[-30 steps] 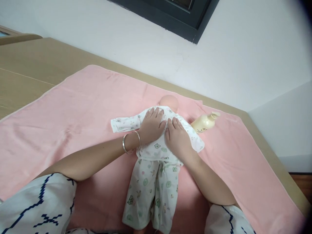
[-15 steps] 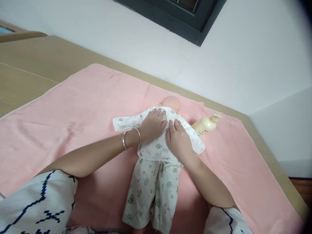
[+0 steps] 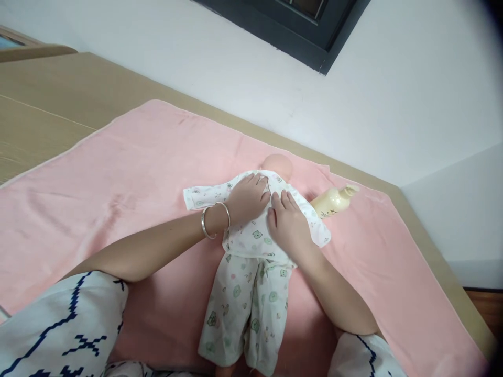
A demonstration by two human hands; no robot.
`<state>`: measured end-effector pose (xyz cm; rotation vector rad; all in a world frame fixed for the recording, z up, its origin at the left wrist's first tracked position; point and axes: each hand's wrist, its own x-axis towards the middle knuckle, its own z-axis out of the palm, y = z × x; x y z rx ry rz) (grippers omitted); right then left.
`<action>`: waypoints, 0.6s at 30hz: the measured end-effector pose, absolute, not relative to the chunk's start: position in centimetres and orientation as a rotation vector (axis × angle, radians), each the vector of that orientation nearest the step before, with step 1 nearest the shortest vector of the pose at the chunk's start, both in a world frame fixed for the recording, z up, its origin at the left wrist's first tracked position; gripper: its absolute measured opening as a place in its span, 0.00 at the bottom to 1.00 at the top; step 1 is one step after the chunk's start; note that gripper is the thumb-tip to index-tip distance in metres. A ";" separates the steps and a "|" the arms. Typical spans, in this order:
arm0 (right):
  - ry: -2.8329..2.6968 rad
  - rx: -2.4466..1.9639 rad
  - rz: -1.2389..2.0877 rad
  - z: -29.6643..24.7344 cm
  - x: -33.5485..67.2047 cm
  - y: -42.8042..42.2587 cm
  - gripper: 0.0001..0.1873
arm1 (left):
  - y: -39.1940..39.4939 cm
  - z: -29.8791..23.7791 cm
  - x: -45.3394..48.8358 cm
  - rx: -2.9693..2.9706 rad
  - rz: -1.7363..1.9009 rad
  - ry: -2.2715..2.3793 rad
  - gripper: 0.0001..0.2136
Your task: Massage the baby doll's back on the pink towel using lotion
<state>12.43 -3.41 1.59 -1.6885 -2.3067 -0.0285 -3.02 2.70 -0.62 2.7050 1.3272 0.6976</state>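
Note:
A baby doll (image 3: 278,163) lies on its back on a pink towel (image 3: 129,162), dressed in a white printed top (image 3: 253,238) and matching trousers (image 3: 243,309). My left hand (image 3: 247,199), with two silver bangles at the wrist, rests flat on the doll's chest, fingers stretched toward the collar. Beside it my right hand (image 3: 286,222) also lies flat on the top, fingers extended. The two hands almost touch at the middle of the chest. Neither holds anything.
A cream pump bottle (image 3: 332,201) lies on its side just right of the doll. The towel covers a wooden table (image 3: 47,104) set against a white wall (image 3: 243,78). A dark window frame (image 3: 314,31) is above.
Both hands have stayed on the doll's chest, with the fingers shifting only slightly. The view has drifted a little.

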 end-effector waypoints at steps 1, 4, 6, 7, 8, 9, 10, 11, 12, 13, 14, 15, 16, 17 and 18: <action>-2.304 -1.680 -0.018 1.7 12.4 -3.5 0.28 | 2.5 -0.7 -2.9 2.680 0.726 1.378 0.19; -2.274 -1.623 0.104 1.8 13.4 -2.1 0.25 | 0.6 -0.7 -2.0 2.617 0.758 1.526 0.23; -2.259 -1.600 0.150 1.7 14.2 -0.8 0.24 | -0.6 -0.4 -1.7 2.653 0.707 1.506 0.23; -2.260 -1.603 0.150 1.6 14.5 -0.3 0.24 | -0.8 -0.3 -1.6 2.672 0.692 1.481 0.23; -2.267 -1.618 0.142 1.5 14.5 -0.1 0.25 | -0.7 -0.2 -1.7 2.685 0.694 1.459 0.23; -2.272 -1.648 0.130 1.4 14.4 -0.2 0.27 | -0.2 -0.2 -1.9 2.691 0.714 1.435 0.22; -2.271 -1.687 0.117 1.3 14.1 -0.6 0.28 | 0.5 -0.2 -2.1 2.699 0.741 1.402 0.22; -2.267 -1.728 0.106 1.3 13.7 -1.2 0.29 | 1.3 -0.2 -2.3 2.706 0.769 1.358 0.21; -2.265 -1.760 0.098 1.4 13.3 -1.9 0.30 | 2.2 -0.3 -2.6 2.716 0.788 1.300 0.19; -2.269 -1.779 0.095 1.5 13.0 -2.6 0.31 | 3.0 -0.4 -2.8 2.724 0.791 1.240 0.18; -2.277 -1.783 0.097 1.6 12.7 -3.1 0.30 | 3.5 -0.5 -2.8 2.724 0.789 1.196 0.16; -2.286 -1.776 0.105 1.7 12.6 -3.5 0.30 | 3.7 -0.6 -2.8 2.717 0.787 1.180 0.15; -2.293 -1.761 0.124 1.8 12.7 -3.6 0.29 | 3.6 -0.7 -2.7 2.701 0.791 1.200 0.16; -2.290 -1.744 0.152 1.9 13.0 -3.4 0.29 | 3.1 -0.7 -2.5 2.678 0.798 1.247 0.17; -2.282 -1.722 0.188 1.9 13.3 -3.0 0.28 | 2.4 -0.7 -2.3 2.658 0.802 1.302 0.19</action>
